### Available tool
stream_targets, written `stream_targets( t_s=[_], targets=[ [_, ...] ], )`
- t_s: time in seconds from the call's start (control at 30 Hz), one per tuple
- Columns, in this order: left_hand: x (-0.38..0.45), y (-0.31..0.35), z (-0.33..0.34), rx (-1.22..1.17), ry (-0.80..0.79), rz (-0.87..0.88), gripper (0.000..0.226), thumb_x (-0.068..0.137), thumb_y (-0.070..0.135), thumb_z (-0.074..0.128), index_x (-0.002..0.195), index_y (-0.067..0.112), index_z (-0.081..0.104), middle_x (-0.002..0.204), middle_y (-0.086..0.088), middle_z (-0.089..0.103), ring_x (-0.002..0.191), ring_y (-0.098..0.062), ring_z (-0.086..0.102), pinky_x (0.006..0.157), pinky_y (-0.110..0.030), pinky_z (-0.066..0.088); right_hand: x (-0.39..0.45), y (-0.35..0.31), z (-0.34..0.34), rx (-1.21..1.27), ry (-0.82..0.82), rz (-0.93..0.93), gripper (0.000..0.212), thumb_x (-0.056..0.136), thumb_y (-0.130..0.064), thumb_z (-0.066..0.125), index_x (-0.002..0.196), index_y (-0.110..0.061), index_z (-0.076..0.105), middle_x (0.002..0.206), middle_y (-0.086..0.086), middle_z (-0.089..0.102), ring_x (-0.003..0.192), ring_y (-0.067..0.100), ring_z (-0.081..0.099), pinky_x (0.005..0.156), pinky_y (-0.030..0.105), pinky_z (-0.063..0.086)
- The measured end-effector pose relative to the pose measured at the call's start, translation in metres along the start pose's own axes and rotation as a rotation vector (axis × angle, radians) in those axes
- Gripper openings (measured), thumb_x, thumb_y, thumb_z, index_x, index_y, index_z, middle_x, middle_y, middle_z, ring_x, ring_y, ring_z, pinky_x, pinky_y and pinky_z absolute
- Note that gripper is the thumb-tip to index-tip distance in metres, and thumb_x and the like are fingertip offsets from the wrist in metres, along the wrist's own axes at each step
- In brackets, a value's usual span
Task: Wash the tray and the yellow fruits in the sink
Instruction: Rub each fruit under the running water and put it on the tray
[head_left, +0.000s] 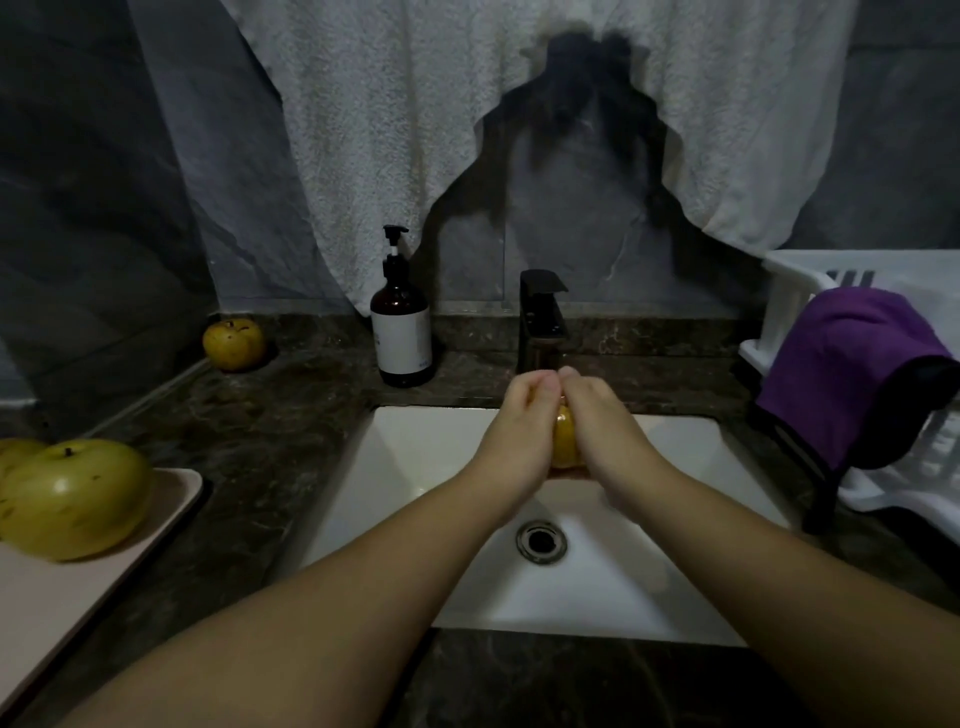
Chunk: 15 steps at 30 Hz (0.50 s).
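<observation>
At the near left edge of the dark marbled stone counter (270, 426) lies a flat pale-pink plastic tray (104, 561), its long axis seemingly running from the near edge back toward the sink, with a large round yellow-green fruit (72, 499) resting on its far end, stem up, and the rim of another yellow fruit (15, 451) showing behind it; these are probably waiting their turn. In the counter's far left corner a smaller round yellow fruit (234, 343) sits alone, stem up, perhaps set apart as already rinsed. An amber pump bottle with a white label (401, 332) stands on the back edge, just left of the square black tap (541, 325). Over the white rectangular sink (415, 467), below the spout, the left hand (522, 421) and right hand (597, 421) wrap closely around a round yellow fruit (564, 441), fingertips meeting on top, likely rubbing it clean; it is nearly round and its stem is hidden. At the counter's right edge a purple cloth (847, 364) drapes over a white plastic dish rack (789, 291).
</observation>
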<state>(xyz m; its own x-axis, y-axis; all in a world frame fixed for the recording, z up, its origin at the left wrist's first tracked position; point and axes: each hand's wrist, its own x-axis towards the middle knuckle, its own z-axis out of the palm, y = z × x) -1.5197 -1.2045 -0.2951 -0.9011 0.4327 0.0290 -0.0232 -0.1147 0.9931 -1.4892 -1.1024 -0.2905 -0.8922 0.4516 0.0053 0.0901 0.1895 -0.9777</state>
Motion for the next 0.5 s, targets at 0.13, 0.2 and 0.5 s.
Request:
stream_targets(
  t_s=[0.13, 0.2, 0.5],
  targets=[
    [0.0, 0.004, -0.006, -0.237, 0.005, -0.236, 0.042, 0.107, 0.056, 0.042, 0.136, 0.029, 0.055, 0.125, -0.012, 0.067, 0.108, -0.03, 0.07, 0.073, -0.047, 0.064, -0.01, 0.001, -0.001, -0.531, 0.059, -0.269, 0.044, 0.094, -0.075, 0.024, 0.122, -0.048, 0.043, 0.108, -0.009, 0.057, 0.09, 0.014, 0.058, 0.076, 0.041, 0.054],
    [-0.004, 0.007, -0.012, -0.402, -0.115, -0.4, 0.054, 0.101, 0.063, 0.05, 0.134, 0.023, 0.061, 0.123, -0.017, 0.073, 0.104, -0.033, 0.075, 0.072, -0.047, 0.064, -0.011, 0.004, -0.005, -0.766, 0.08, -0.473, 0.048, 0.091, -0.076, 0.022, 0.13, -0.052, 0.038, 0.116, -0.013, 0.049, 0.093, 0.012, 0.055, 0.074, 0.037, 0.05],
    [0.008, -0.001, -0.012, 0.205, 0.087, 0.071, 0.043, 0.098, 0.071, 0.044, 0.11, 0.034, 0.062, 0.11, -0.001, 0.07, 0.096, -0.016, 0.071, 0.078, -0.04, 0.063, -0.007, 0.001, 0.005, -0.214, 0.033, -0.18, 0.052, 0.088, -0.081, 0.028, 0.111, -0.041, 0.051, 0.104, -0.001, 0.065, 0.076, 0.013, 0.067, 0.055, 0.03, 0.053]
  ],
)
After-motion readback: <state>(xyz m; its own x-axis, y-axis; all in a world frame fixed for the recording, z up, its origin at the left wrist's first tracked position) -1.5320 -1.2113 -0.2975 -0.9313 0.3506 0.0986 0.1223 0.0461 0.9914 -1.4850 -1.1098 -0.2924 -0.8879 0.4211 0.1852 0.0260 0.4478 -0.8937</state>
